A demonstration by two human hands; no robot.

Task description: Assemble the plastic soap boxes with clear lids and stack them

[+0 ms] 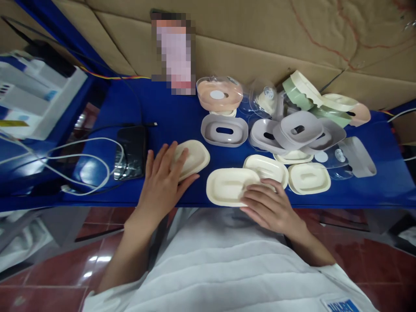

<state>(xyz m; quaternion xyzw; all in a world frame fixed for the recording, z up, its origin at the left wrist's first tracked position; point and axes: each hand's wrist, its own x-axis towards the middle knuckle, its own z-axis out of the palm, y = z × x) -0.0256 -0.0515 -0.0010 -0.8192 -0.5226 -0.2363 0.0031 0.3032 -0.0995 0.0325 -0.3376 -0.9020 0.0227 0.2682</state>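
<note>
My left hand lies flat on a cream oval plastic lid at the front of the blue table, fingers spread over its left part. My right hand rests on the near right edge of a second cream oval tray, fingers curled against it. Two more cream oval pieces lie to the right of that tray.
Grey oval trays with slots sit behind, beside a heap of grey, green, cream and pink parts and a clear-covered pink dish. A black phone and white cables lie left. Cardboard stands behind the table.
</note>
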